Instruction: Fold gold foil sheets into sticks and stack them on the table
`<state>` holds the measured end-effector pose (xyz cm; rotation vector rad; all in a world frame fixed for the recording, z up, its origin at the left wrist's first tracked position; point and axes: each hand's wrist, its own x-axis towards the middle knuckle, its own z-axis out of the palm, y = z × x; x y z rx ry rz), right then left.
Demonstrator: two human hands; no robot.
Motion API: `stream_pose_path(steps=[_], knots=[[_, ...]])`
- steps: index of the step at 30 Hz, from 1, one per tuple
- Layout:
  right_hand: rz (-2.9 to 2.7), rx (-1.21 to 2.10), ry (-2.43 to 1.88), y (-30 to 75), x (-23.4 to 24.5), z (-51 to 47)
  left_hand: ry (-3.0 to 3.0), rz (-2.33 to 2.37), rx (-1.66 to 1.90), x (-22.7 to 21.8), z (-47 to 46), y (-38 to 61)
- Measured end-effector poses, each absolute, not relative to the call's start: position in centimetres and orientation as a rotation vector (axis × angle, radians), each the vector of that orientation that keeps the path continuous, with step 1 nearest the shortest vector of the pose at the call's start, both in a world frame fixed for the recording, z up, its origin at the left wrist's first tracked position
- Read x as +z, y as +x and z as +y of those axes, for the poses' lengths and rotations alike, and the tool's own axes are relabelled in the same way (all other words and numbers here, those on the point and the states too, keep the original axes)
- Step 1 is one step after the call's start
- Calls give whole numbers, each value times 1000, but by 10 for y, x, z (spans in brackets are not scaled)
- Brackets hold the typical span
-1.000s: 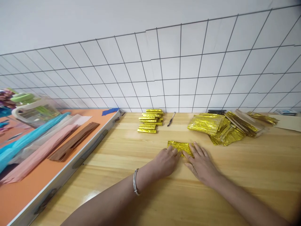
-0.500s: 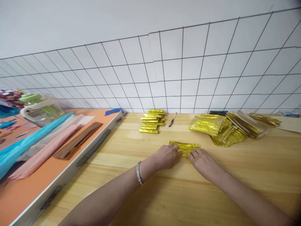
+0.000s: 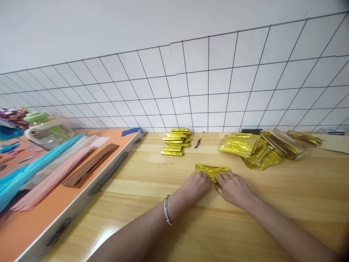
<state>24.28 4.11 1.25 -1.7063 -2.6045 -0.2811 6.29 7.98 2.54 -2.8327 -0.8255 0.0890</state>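
A folded gold foil sheet (image 3: 212, 170) lies flat on the wooden table (image 3: 272, 196) in front of me. My left hand (image 3: 196, 186) has its fingers curled onto the sheet's near left edge. My right hand (image 3: 232, 187) has its fingers bent onto the near right part of the same sheet. Both hands touch each other's fingertips over the foil. A silver bracelet (image 3: 167, 215) sits on my left wrist.
A stack of narrow folded gold strips (image 3: 175, 141) stands behind, with a pen (image 3: 199, 139) beside it. A heap of unfolded gold foil sheets (image 3: 256, 147) lies back right. To the left, an orange board (image 3: 35, 214) carries blue, pink and brown paper strips and a plastic container (image 3: 46, 131).
My right hand has drawn back from lying flat on the foil and curled its fingers at the sheet's near edge; the sheet's right end now shows. My left hand has stayed in place.
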Motion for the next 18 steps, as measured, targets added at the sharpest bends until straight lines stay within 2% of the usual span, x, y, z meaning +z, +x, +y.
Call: stream_pose_path(steps=[18], knots=[[-2666,-262,-1679,246,11,51,-2759,-736,71,18,73,64]])
